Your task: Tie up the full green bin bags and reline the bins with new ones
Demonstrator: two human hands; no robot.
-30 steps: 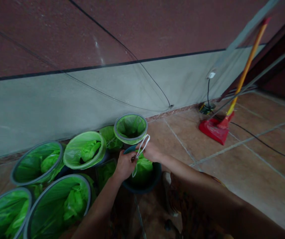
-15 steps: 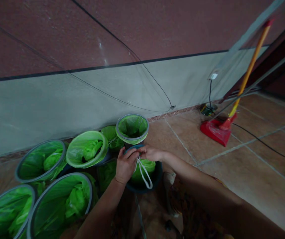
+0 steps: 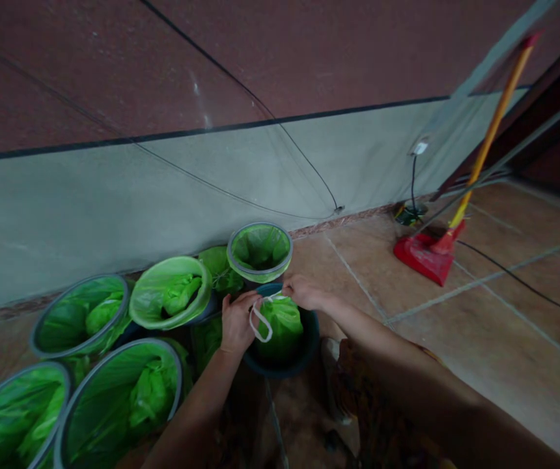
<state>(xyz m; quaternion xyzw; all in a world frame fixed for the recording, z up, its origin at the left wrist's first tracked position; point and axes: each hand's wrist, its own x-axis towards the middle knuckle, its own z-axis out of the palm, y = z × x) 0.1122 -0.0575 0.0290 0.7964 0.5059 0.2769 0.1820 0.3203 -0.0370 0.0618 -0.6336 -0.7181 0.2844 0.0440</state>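
Note:
A bunched green plastic bag [image 3: 282,329] sits inside a dark teal bucket [image 3: 310,345] on the floor between my forearms. My left hand [image 3: 237,320] is closed at the bag's left side, gripping a white drawstring [image 3: 262,329] whose loop hangs below the fingers. At the bag's top right, my right hand [image 3: 302,291] pinches the other end of the string. The white string runs taut between both hands across the gathered neck of the bag.
Several bins lined with green bags stand at the left, including a pale-rimmed one [image 3: 170,293] and a grey-rimmed one [image 3: 118,404]. Another lined bin [image 3: 260,251] is by the wall. A red dustpan [image 3: 424,257] and a yellow-handled broom [image 3: 492,140] are at right, near a black cable [image 3: 519,275].
My hands have moved apart, the left one leftward and the right one slightly rightward. The long hanging string loop has shortened, and the string is now stretched across the bag's neck.

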